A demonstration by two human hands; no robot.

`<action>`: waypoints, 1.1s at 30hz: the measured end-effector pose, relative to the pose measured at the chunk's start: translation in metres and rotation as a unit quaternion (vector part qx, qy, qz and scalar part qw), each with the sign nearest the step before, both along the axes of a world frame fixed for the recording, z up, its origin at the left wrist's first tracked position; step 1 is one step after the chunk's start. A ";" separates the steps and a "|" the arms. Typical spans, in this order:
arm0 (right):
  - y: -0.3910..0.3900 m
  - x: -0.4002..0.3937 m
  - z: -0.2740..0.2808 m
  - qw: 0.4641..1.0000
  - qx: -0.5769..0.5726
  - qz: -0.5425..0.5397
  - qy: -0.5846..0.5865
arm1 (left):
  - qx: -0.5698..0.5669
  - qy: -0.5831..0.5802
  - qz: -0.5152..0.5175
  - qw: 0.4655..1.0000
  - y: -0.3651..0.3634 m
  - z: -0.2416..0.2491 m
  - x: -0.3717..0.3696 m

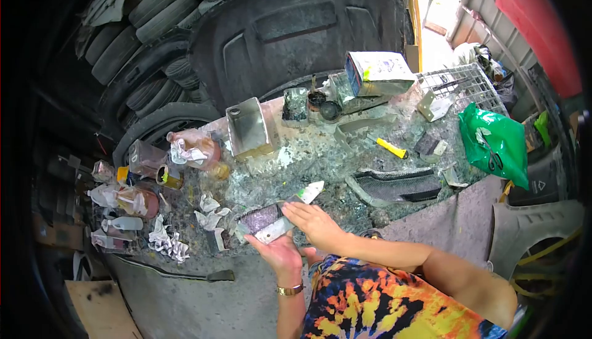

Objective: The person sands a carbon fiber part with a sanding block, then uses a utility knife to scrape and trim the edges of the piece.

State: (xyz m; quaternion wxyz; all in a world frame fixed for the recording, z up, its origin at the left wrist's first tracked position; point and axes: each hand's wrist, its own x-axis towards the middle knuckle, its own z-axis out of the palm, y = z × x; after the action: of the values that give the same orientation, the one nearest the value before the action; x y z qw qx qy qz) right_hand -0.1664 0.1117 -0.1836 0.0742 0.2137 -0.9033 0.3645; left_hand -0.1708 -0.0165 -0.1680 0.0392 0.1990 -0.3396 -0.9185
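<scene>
A long narrow part (261,217) with a dark, speckled carbon-fibre-like face and pale edges slants up to the right over the near edge of the table. Its far end is a white and green tip (312,189). My left hand (280,254), a watch on its wrist, holds the part from below, palm up, thumb along the near end. My right hand (316,223) reaches across the middle from the right, fingers together over the top; its thumb is hidden. A crumpled paper wipe (210,214) lies just left of the part.
On the stained table (296,135) stand a metal tin (250,130), plastic bottles (192,148) and a carton (380,73). A black curved part (398,186), a yellow-handled cutter (391,148), and a green bag (493,142) with scissors (494,158) lie at right. Tyres (160,6) and a car bonnet (296,37) stand behind.
</scene>
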 end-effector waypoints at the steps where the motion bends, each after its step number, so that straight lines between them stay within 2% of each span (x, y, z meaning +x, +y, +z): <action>1: -0.003 0.006 0.003 1.000 0.010 0.013 0.001 | 0.003 -0.010 0.000 1.000 -0.005 -0.005 0.000; 4: -0.003 0.008 0.005 0.999 -0.015 0.037 0.005 | -0.006 0.016 -0.003 1.000 -0.007 -0.009 0.001; 6: -0.002 -0.010 -0.004 0.999 0.034 -0.014 0.011 | 0.006 -0.014 0.009 1.000 0.005 0.007 0.005; 8: -0.011 -0.001 0.004 0.999 0.034 -0.017 0.018 | 0.013 -0.034 0.019 0.999 0.002 0.013 0.004; 10: -0.015 0.013 0.014 0.998 -0.049 0.034 0.022 | 0.044 -0.044 -0.025 0.998 -0.011 -0.006 0.006; 12: -0.012 0.004 -0.001 0.997 -0.070 0.040 0.019 | 0.003 -0.008 0.006 1.000 -0.005 -0.011 0.005; 14: -0.014 -0.003 -0.011 0.999 -0.028 -0.014 0.025 | 0.023 -0.013 0.024 0.999 0.002 -0.003 0.003; 15: -0.019 0.007 0.015 0.998 -0.058 0.022 0.031 | 0.029 -0.007 -0.031 0.999 -0.013 -0.026 0.006; 16: -0.029 0.012 0.023 0.995 -0.079 0.035 0.047 | 0.057 -0.082 -0.052 0.994 -0.022 -0.029 0.011; 18: -0.026 0.009 0.022 0.994 -0.084 0.054 0.050 | 0.096 -0.028 -0.091 0.991 -0.033 -0.056 0.013; 20: -0.007 0.005 0.006 0.999 -0.041 0.006 0.015 | 0.029 -0.002 0.017 0.999 0.003 -0.005 0.005; 22: -0.015 0.005 0.011 0.999 -0.032 -0.004 0.012 | 0.021 -0.001 0.023 1.000 -0.002 -0.013 0.005; 24: -0.039 0.011 0.023 0.990 -0.112 0.059 0.059 | -0.055 -0.061 -0.040 0.996 -0.016 -0.025 0.012; 25: -0.038 0.012 0.044 0.990 -0.084 0.080 0.075 | -0.286 -0.012 -0.019 0.958 -0.027 -0.074 0.016; 26: -0.034 0.010 0.038 0.990 -0.087 0.077 0.076 | -0.289 -0.011 -0.021 0.957 -0.026 -0.067 0.014; 27: -0.024 0.008 0.024 0.995 -0.068 0.053 0.053 | -0.127 0.001 -0.019 0.992 -0.020 -0.050 0.010; 28: -0.013 0.007 0.013 0.998 -0.046 0.032 0.030 | 0.042 0.015 -0.013 0.999 -0.010 -0.031 0.006; 29: -0.004 0.009 0.006 1.000 -0.020 0.009 0.020 | 0.047 -0.007 0.019 0.999 0.005 0.000 0.006; 30: -0.011 0.008 0.010 1.000 -0.020 0.012 0.020 | 0.048 -0.007 0.021 0.999 -0.003 -0.008 0.008; 32: -0.034 0.012 0.027 0.991 -0.101 0.064 0.058 | -0.031 0.000 -0.060 0.998 -0.026 -0.044 0.013; 33: -0.038 0.014 0.042 0.991 -0.067 0.074 0.094 | -0.023 -0.029 0.014 0.999 -0.018 -0.042 0.007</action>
State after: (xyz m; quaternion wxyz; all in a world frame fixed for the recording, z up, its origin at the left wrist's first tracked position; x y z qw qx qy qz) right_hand -0.1524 0.0741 -0.1419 0.1460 0.3078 -0.8477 0.4067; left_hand -0.1635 -0.0350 -0.2099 0.0471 0.2295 -0.3588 -0.9036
